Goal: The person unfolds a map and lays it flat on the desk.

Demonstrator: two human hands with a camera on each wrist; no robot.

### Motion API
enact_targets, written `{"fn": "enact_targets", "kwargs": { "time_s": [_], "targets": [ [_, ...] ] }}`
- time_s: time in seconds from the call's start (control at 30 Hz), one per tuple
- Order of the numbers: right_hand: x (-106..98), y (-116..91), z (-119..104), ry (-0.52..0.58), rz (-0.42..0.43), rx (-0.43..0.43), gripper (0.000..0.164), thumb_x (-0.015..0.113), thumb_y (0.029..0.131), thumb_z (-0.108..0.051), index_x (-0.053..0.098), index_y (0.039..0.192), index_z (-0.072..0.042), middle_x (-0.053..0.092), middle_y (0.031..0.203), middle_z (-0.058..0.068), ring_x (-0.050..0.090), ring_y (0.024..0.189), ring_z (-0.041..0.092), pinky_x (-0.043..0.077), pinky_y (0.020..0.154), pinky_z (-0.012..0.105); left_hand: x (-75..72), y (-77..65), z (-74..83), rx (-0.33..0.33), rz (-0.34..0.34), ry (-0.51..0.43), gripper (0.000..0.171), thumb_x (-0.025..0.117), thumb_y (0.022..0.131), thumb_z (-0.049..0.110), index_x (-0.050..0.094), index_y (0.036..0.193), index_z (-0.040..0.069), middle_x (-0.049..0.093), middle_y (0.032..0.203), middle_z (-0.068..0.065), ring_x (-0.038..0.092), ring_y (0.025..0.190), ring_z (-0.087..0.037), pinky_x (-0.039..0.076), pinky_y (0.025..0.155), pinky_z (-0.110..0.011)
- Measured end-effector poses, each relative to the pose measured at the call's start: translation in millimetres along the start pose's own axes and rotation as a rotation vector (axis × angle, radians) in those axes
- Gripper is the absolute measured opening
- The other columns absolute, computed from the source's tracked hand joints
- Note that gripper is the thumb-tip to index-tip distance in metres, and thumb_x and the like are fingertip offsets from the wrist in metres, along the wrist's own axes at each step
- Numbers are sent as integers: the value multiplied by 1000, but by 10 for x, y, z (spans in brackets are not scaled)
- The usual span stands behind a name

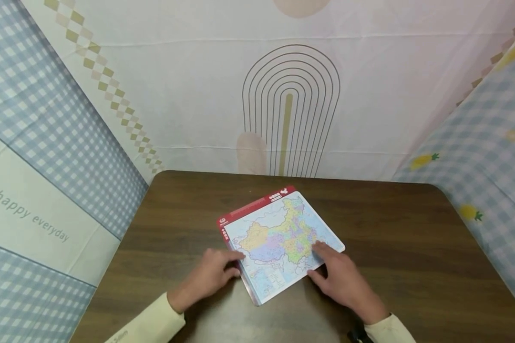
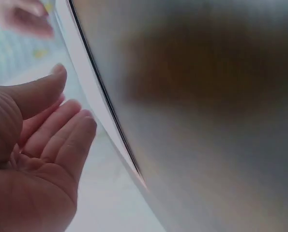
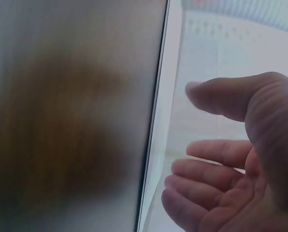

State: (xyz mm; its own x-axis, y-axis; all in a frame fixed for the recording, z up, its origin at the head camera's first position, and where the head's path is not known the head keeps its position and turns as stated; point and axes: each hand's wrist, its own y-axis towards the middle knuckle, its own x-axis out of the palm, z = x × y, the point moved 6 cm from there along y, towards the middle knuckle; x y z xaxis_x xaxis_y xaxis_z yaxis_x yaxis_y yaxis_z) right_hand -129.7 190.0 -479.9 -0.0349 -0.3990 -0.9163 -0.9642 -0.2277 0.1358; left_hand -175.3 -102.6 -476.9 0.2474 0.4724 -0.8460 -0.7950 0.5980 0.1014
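A thin map board [image 1: 276,240] with a red border along its far side lies at an angle on the brown table. Beside its left edge is my left hand [image 1: 210,271], the index fingertip over the border and the thumb close to the edge. My right hand [image 1: 345,278] has its fingers over the lower right part of the map, with the thumb at the near edge. In the left wrist view the left hand [image 2: 47,145] shows loosely bent fingers. The right wrist view has the right hand [image 3: 226,164] with thumb and fingers apart, nothing visible between them.
The wooden table [image 1: 412,271] reaches around the board on all sides. Behind it hangs a pale patterned cloth [image 1: 189,95]. Blue checked cloths [image 1: 47,109] hang at left and right. A dark object [image 1: 359,333] shows at the right wrist.
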Motion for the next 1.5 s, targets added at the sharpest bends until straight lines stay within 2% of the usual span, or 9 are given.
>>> {"fn": "enact_targets", "kwargs": {
  "time_s": [0.13, 0.33, 0.4, 0.53, 0.67, 0.83, 1.13, 1.3, 1.5],
  "targets": [
    [98, -61, -282, 24, -26, 36, 70, 89, 86, -36, 65, 139, 3, 64, 145, 22, 61, 137, 37, 52, 108, 51, -170, 210, -351, -42, 6, 18, 39, 85, 90, 14, 77, 128, 11, 79, 122, -6, 75, 103, -18, 61, 94, -43],
    [297, -109, -699, 84, -58, 45, 75, 91, 83, -43, 65, 139, 0, 68, 142, 17, 64, 133, 33, 54, 107, 49, -352, 549, -857, -53, -89, 6, 44, 82, 93, 13, 74, 136, 18, 74, 136, -4, 71, 121, -24, 55, 106, -50],
    [351, -106, -830, 104, -55, 27, 75, 91, 81, -45, 67, 137, -1, 70, 139, 16, 67, 129, 30, 56, 104, 47, -390, 643, -973, -46, -130, -7, 46, 81, 93, 12, 73, 138, 19, 71, 140, -5, 68, 128, -26, 54, 108, -51],
    [436, -64, -1063, 117, -62, 12, 72, 91, 80, -47, 70, 133, -4, 73, 135, 14, 72, 121, 28, 59, 98, 45, -417, 776, -1109, -14, -215, 8, 51, 82, 92, 12, 71, 140, 23, 70, 142, -5, 68, 129, -25, 55, 106, -49],
    [523, -21, -1201, 83, -98, 32, 70, 92, 80, -46, 70, 133, -4, 73, 134, 14, 73, 118, 29, 59, 97, 44, -385, 866, -1127, 24, -278, 37, 52, 83, 91, 11, 71, 140, 23, 72, 139, -4, 69, 122, -20, 56, 105, -46],
    [582, 7, -1230, 57, -106, 24, 64, 94, 77, -40, 73, 127, -7, 74, 133, 13, 74, 115, 29, 60, 92, 42, -310, 920, -1114, 36, -334, 42, 49, 81, 93, 10, 72, 138, 23, 73, 137, -2, 67, 114, -14, 57, 102, -42],
    [602, 29, -1226, 7, -129, 26, 62, 95, 76, -38, 75, 125, -8, 75, 131, 13, 74, 114, 31, 60, 90, 44, -319, 954, -1118, 51, -350, 26, 47, 81, 93, 9, 74, 137, 23, 73, 136, -2, 67, 111, -14, 58, 98, -41],
    [591, 28, -1233, -8, -88, 9, 55, 95, 75, -38, 75, 117, -9, 77, 127, 12, 76, 108, 29, 60, 86, 42, -328, 955, -1099, 60, -353, 27, 46, 80, 93, 7, 74, 136, 23, 74, 135, -1, 66, 108, -13, 57, 95, -38],
    [556, 4, -1208, -16, -69, 4, 58, 96, 74, -36, 75, 121, -8, 76, 130, 13, 74, 117, 28, 60, 93, 42, -317, 921, -1088, 31, -347, 36, 46, 81, 92, 8, 75, 135, 24, 74, 134, 1, 65, 102, -14, 57, 91, -35]
  ]
}}
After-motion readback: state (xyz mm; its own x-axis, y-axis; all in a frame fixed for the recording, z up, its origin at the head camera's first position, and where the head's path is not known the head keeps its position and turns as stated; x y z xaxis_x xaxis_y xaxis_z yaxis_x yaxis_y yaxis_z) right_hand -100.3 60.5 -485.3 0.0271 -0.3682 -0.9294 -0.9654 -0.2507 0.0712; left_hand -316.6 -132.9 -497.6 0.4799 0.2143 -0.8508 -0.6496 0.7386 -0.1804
